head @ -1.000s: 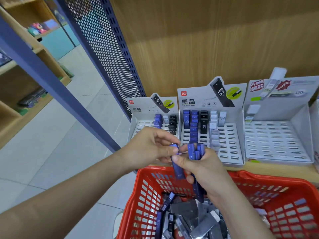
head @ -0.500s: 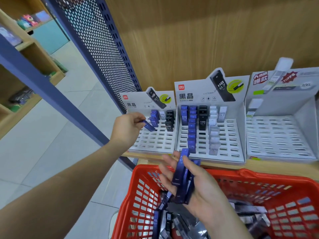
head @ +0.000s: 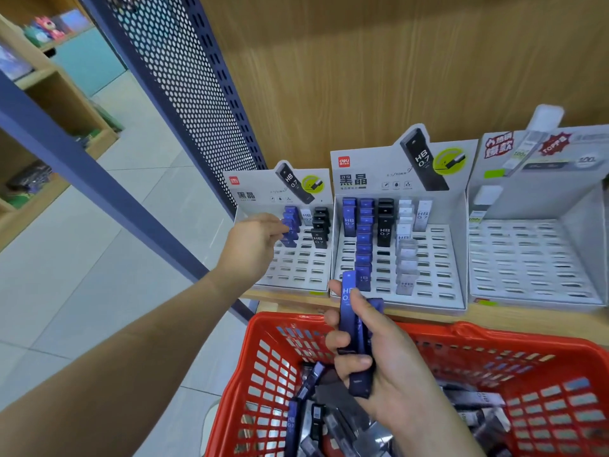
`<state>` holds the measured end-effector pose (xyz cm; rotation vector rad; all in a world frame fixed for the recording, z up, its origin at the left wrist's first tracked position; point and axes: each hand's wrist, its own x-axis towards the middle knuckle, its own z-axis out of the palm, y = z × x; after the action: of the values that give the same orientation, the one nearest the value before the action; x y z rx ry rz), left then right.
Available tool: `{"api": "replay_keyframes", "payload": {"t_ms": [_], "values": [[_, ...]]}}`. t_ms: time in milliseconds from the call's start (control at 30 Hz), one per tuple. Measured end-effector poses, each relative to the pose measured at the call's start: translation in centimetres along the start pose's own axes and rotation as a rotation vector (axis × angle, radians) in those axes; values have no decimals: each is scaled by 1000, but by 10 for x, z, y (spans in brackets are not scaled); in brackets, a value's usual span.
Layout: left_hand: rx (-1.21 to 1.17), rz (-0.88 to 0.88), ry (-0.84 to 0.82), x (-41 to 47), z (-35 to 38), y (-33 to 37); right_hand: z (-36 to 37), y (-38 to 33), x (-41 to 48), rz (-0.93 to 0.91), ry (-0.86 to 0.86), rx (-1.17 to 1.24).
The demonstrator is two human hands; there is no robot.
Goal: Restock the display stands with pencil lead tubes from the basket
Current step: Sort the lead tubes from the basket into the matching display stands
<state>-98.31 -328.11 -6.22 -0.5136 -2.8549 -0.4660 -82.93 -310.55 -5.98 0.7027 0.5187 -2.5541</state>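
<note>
Three white display stands sit on a wooden shelf: a small left stand [head: 298, 272], a middle stand [head: 435, 258] and an empty right stand [head: 527, 258]. My left hand [head: 253, 240] reaches into the left stand and pinches a blue lead tube [head: 289, 241] at the front of its blue row. My right hand [head: 372, 354] hovers over the red basket [head: 494, 344] and grips a bundle of blue tubes [head: 354, 328]. More blue, black and clear tubes lie in the basket. The middle stand holds blue, black and clear rows.
A dark blue perforated metal panel [head: 184, 80] and a slanted blue post [head: 99, 179] stand left of the stands. A wooden back wall rises behind them. Tiled floor and wooden shelving [head: 49, 103] lie to the left.
My left hand carried one blue tube from my right hand to the left stand's blue row. My right hand dropped over the basket and closed round the remaining tubes.
</note>
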Motion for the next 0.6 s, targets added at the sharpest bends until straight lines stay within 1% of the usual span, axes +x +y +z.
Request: {"api": "replay_keyframes", "payload": {"t_ms": [100,200,300,333,367,433,467,533,600], "values": [[-45,-97,55,2,8,0,2,-3,-1,-15,4,-39],[-97,-233,64,3,7,6,4,-4,-2,-39,14,-88],[-130,-283,73,-5,-8,22,5,-6,-6,-80,0,-175],[-193,-294,36,-11,-15,32,6,-7,-8,-98,-12,-210],[-323,-322,-40,-18,-24,44,8,-9,-10,-112,-26,-252],[-671,-394,-259,-34,-44,69,12,-13,-15,-140,-35,-330],[-786,-404,-347,-41,-54,78,15,-14,-18,-154,-35,-364],[-912,-398,-447,-50,-73,92,20,-17,-25,-173,-42,-447],[-960,-373,-485,-57,-90,101,25,-18,-34,-182,-62,-528]]}}
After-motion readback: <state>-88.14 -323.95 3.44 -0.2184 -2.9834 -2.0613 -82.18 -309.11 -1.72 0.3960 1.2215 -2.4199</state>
